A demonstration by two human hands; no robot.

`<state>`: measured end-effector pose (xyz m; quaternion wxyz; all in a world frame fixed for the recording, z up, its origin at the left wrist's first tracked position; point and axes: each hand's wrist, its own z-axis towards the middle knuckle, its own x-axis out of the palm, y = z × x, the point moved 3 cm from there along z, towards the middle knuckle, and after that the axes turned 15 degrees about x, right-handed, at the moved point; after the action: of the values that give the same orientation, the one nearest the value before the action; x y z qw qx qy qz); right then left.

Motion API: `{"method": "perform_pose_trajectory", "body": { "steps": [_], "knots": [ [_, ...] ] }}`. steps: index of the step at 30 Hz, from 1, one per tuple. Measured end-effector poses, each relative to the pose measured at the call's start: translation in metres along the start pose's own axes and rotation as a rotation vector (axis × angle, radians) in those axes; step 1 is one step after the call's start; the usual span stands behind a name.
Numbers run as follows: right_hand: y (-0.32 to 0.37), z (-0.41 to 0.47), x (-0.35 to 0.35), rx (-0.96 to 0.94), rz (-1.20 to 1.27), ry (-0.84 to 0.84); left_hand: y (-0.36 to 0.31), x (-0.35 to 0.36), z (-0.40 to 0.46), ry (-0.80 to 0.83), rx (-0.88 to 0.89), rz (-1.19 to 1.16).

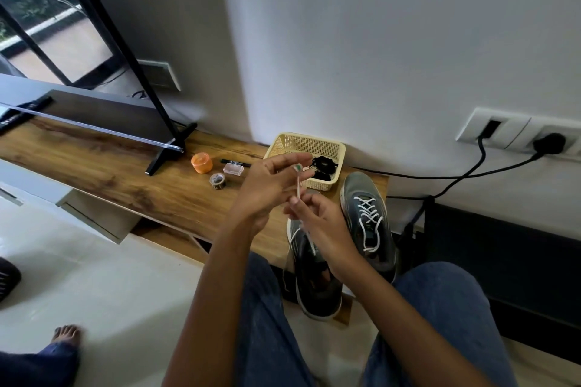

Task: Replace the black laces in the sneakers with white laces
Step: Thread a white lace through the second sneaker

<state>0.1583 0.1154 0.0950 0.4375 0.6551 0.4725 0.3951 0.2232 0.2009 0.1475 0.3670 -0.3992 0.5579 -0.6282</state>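
Two grey sneakers stand on the wooden bench. The right sneaker (pixel 369 220) carries a white lace crossed through its eyelets. The left sneaker (pixel 316 276) lies nearer me, and a white lace (pixel 298 188) rises taut from it. My left hand (pixel 270 188) pinches the lace's upper end between thumb and fingertips. My right hand (pixel 317 223) grips the same lace lower down, just above the shoe. Black laces (pixel 323 166) lie coiled in the cream basket (pixel 301 144).
On the wooden bench (pixel 125 166) are an orange round container (pixel 201 162), a roll of tape (pixel 217 181), a small clear box (pixel 233 169) and a black pen (pixel 235 162). A TV stands on the left. Black cables run from the wall sockets at right. Another person's foot shows bottom left.
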Motion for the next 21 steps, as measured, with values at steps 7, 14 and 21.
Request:
{"method": "perform_pose_trajectory", "body": {
  "steps": [7, 14, 21],
  "knots": [
    [-0.006, -0.019, -0.028, 0.014, -0.084, -0.13, 0.017, -0.008, -0.008, -0.241, 0.086, 0.314],
    [-0.021, -0.026, -0.067, 0.037, -0.267, -0.353, 0.039, -0.009, -0.03, -0.095, -0.033, 1.058],
    [-0.03, -0.021, -0.064, 0.022, -0.271, -0.296, 0.064, 0.027, -0.036, 0.364, 0.198, 0.765]
  ]
}}
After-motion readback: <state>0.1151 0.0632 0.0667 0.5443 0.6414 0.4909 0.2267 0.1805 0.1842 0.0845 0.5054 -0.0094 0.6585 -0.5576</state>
